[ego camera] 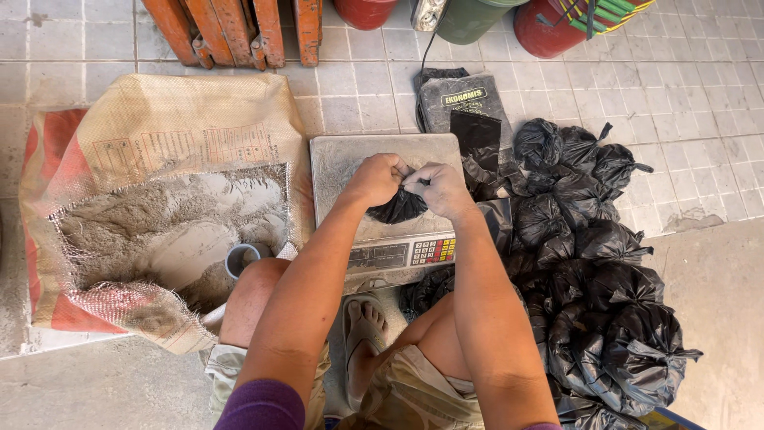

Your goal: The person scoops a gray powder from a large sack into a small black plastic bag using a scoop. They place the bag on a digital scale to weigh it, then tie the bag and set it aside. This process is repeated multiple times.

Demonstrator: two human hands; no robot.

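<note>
Step in hand, as judged: closing a filled bag. Your left hand (374, 179) and right hand (440, 189) meet over the scale (334, 163), both with fingers pressed together on the neck of a small black bag (398, 209). The bag sits on the scale's platform, near its front edge, just above the keypad. Your fingertips are bunched at the neck — whether a knot is already formed there, I cannot tell.

Left of the scale lies an open sack (159, 151) of grey powder, with a cup (241, 259) resting in it at the corner nearest the scale. Right of the scale sits a pile of tied bags (597, 263), touching one another. Behind the scale lies a pack of unused bags (465, 99).

The next move calls for a firm pull on the neck while keeping the bag upright — a loose neck could let powder out onto the platform.
</note>
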